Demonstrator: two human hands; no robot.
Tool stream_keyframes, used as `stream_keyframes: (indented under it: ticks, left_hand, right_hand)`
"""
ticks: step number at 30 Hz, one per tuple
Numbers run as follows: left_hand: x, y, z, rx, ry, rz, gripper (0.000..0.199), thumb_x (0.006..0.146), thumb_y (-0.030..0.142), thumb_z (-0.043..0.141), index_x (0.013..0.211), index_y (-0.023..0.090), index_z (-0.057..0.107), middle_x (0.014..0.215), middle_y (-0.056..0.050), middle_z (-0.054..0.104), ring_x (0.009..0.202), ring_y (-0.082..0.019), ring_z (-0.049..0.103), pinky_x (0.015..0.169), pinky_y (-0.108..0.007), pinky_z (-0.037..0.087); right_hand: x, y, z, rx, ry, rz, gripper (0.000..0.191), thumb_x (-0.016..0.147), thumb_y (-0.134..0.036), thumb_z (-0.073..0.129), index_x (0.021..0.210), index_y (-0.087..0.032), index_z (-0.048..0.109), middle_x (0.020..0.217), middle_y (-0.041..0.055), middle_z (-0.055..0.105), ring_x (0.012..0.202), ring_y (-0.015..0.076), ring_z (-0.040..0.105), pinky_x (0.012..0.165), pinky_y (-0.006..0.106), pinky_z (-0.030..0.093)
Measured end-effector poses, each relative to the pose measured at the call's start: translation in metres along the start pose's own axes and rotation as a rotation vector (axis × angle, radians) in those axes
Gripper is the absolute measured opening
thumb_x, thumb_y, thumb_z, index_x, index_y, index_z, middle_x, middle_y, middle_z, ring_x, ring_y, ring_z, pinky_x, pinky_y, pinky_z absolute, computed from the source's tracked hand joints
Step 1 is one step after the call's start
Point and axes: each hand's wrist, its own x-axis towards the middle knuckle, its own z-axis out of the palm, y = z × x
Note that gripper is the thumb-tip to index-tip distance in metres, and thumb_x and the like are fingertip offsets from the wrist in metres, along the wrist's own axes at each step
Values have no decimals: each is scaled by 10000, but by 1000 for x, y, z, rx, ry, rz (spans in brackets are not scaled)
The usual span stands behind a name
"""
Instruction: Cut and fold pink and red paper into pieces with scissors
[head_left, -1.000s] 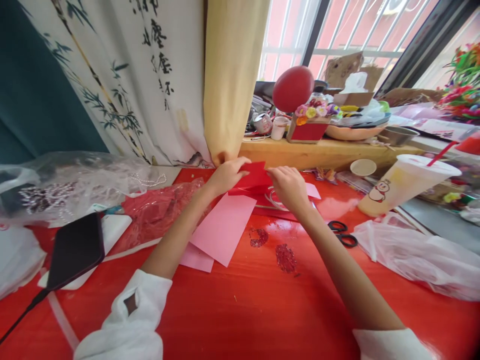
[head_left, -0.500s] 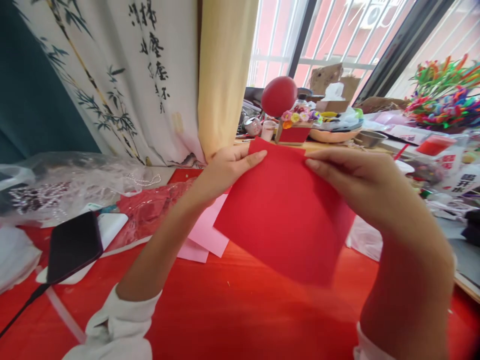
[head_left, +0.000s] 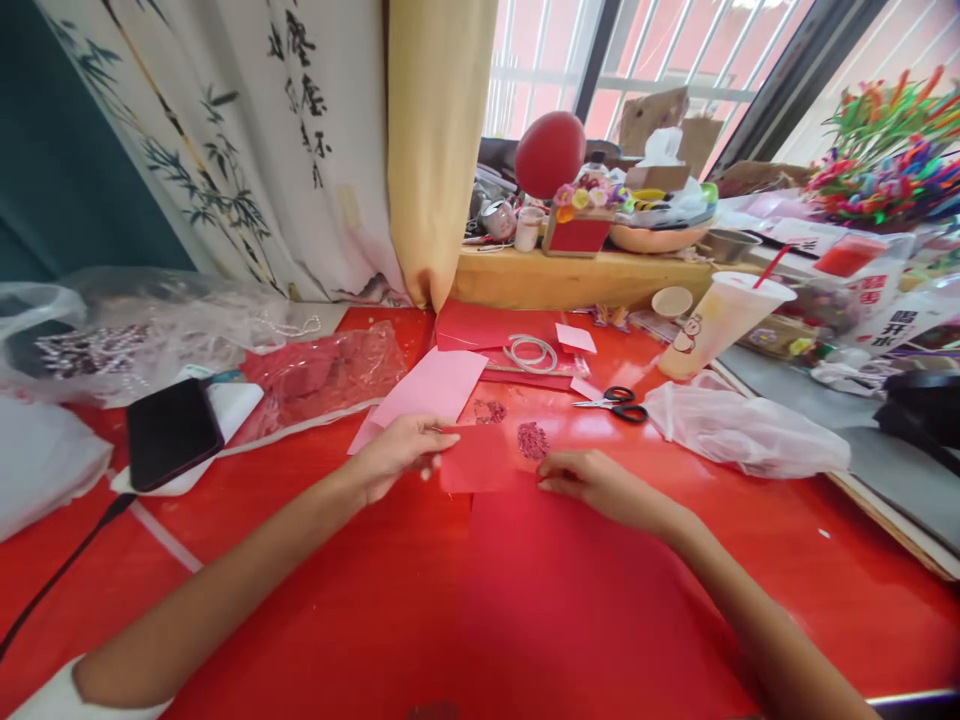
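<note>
A small red paper square (head_left: 476, 458) is pinched at its left edge between the thumb and fingers of my left hand (head_left: 401, 455). My right hand (head_left: 600, 483) is closed at the top edge of a large red paper sheet (head_left: 577, 600), which extends down toward me over the red table. The square overlaps the top of this sheet. Just beyond my hands lie a small pile of dark pink bits (head_left: 533, 440) and black-handled scissors (head_left: 619, 402). Pink paper sheets (head_left: 431, 385) rest beyond my left hand.
To the left are a phone (head_left: 172, 432) with a cable and clear plastic bags (head_left: 187, 310). A drink cup with a straw (head_left: 724, 320) stands tilted at the right, beside a white plastic bag (head_left: 750, 430). A coiled white cord (head_left: 530, 353) lies at the back.
My hands have come down from holding up a red sheet. The small square now shows in my left hand, and the large sheet sits lower. The scissors and pile have come into view.
</note>
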Motion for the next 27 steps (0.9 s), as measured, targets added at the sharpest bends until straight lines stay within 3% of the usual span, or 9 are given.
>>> stream_keyframes:
  ticks: [5,8,11,13,17,22,27]
  left_hand:
    - [2,-15,30,271,-176,1,269,765,363,534,946,166,507,537,54,513,400,-87,455,402,-207,381]
    - [4,-22,37,501,-86,126,256,820,369,453,985,186,522,597,38,540,421,-96,475,453,-237,423]
    - [-1,-26,34,753,101,383,267,842,339,441,1064,211,519,967,-45,603,836,-169,591,793,-329,483]
    - [-7,-31,30,903,135,527,327,861,330,419,1157,207,483,1197,-82,528,1134,-204,477,989,-376,377]
    - [-17,-43,22,1140,-67,612,519,879,388,381,1356,198,304,1437,-86,311,1325,-211,264,1086,-412,255]
    - [-18,-41,19,1227,-364,656,570,899,421,323,1411,206,195,1459,-38,246,1351,-188,208,1125,-410,119]
    - [-17,-35,19,1233,-441,636,558,909,431,276,1416,226,164,1464,-19,215,1353,-180,201,1124,-415,98]
  right_hand:
    - [4,3,-3,-86,87,-123,171,885,-285,454,893,-190,596,907,59,598,835,167,561,741,276,442]
    - [0,4,4,-234,185,-90,271,881,-361,450,1038,-184,581,1014,105,587,945,217,554,840,361,443]
    - [-10,0,25,-342,319,52,567,865,-475,413,1290,-100,404,1250,207,478,1161,300,460,950,458,391]
    - [-16,-4,41,-381,384,107,711,863,-518,368,1400,-81,206,1375,238,348,1280,317,333,997,499,346]
    - [-19,-1,54,-484,325,44,774,868,-513,361,1446,-134,16,1463,165,225,1356,265,170,1081,482,232]
    - [-8,11,40,-497,244,4,720,893,-465,336,1449,-149,4,1483,112,177,1368,222,120,1102,448,191]
    - [2,11,30,-458,181,-56,685,897,-458,340,1449,-181,44,1488,83,178,1372,211,111,1104,456,169]
